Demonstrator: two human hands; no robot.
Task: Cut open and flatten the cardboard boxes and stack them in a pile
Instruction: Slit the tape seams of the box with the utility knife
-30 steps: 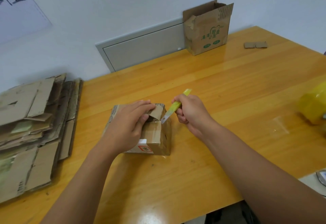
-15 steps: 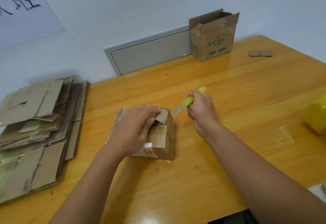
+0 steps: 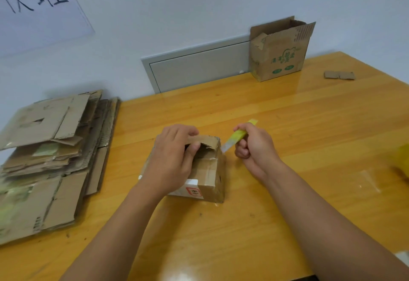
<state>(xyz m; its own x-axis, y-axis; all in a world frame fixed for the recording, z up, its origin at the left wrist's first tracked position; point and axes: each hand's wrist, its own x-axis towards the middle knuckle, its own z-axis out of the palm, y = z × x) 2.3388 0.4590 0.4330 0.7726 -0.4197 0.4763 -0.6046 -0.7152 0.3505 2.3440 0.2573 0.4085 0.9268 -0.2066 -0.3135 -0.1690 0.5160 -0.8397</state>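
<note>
Left hand grips top flap of small brown cardboard box at mid-table, steadying it. Right hand closed round yellow-green utility knife, blade at far right corner, likely to slit seam. Flattened cardboard pile waits left.

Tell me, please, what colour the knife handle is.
Yellow-green; the knife handle shows in the head view, the only one.

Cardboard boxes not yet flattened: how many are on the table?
2. A small box sits at the table's middle, gripped by the left hand. A larger open box stands at the far edge against the wall. None appear hidden.
</note>
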